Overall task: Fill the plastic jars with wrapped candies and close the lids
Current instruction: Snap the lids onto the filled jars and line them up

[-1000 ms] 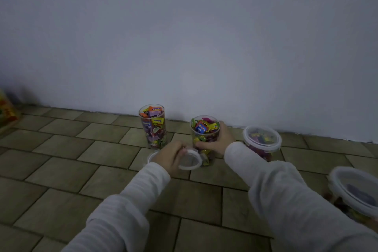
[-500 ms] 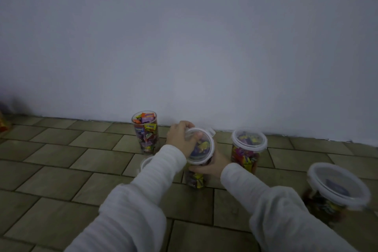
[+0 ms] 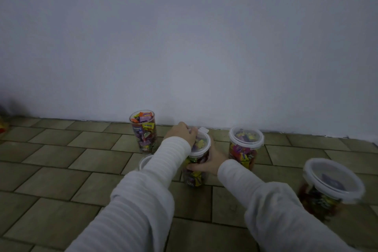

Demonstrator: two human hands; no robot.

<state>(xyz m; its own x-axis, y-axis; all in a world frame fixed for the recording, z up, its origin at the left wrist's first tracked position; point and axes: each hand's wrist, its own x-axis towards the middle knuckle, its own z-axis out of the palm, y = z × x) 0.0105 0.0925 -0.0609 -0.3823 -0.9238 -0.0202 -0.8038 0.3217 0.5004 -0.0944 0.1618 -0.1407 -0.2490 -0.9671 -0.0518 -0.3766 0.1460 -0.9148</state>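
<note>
A clear plastic jar point(image 3: 194, 176) full of wrapped candies stands on the tiled floor in the middle. My right hand point(image 3: 208, 161) grips its side. A clear lid point(image 3: 201, 144) lies on top of the jar, and my left hand point(image 3: 181, 132) holds the lid's left edge. To the left an open jar point(image 3: 144, 131) of candies stands without a lid. A loose lid point(image 3: 144, 162) lies on the floor, partly hidden by my left sleeve. Two lidded jars stand to the right, one nearer the wall point(image 3: 245, 149) and one closer to me point(image 3: 329, 188).
A white wall point(image 3: 184, 47) rises just behind the jars. A colourful packet point(image 3: 3, 126) shows at the far left edge. Brown floor tiles point(image 3: 51, 180) spread in front and to the left.
My left hand lifted the lid from the floor and set it on the middle jar. My right hand slid from the jar's rim down to its side.
</note>
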